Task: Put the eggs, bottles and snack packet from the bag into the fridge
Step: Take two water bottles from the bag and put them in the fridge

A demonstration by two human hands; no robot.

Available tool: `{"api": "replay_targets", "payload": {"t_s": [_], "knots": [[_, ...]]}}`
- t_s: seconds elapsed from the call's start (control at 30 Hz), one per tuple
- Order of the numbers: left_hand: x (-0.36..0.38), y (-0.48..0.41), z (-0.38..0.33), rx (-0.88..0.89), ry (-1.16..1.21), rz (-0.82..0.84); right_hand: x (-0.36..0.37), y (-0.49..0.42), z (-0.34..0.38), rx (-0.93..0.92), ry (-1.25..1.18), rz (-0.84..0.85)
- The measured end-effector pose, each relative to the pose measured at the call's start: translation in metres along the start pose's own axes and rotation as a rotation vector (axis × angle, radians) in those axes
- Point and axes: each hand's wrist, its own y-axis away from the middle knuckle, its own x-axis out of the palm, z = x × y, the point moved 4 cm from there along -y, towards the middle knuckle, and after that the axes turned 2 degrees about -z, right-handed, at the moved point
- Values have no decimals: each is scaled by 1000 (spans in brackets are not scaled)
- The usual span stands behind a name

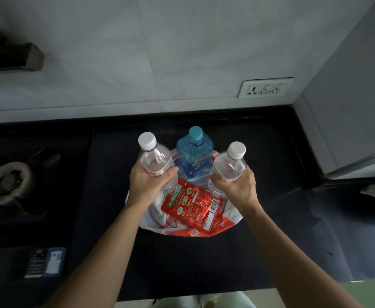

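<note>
A red and white plastic bag (188, 230) sits open on the black counter (182, 263). My left hand (147, 185) grips a clear bottle with a white cap (153, 156), held upright above the bag's left side. My right hand (237, 187) grips a second clear white-capped bottle (229, 165) over the bag's right side. Between them a larger blue bottle with a teal cap (193, 156) stands in the bag. A red snack packet (193, 207) lies flat inside the bag, below the bottles. No eggs are visible.
A gas burner (6, 183) sits on the stove at the left. The grey fridge side (348, 107) rises at the right. A wall socket (265, 87) is on the tiled wall behind. A small dark label (45, 262) lies on the stove's front edge.
</note>
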Motion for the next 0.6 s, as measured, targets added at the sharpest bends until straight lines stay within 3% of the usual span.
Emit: {"api": "replay_targets", "payload": {"t_s": [0.37,0.6], "knots": [[0,66,-61,86,154,59,-46,44,83,-235,-196,-123],[12,97,-100,172,171,32,-61,70,102,-236,-187,-132]]}}
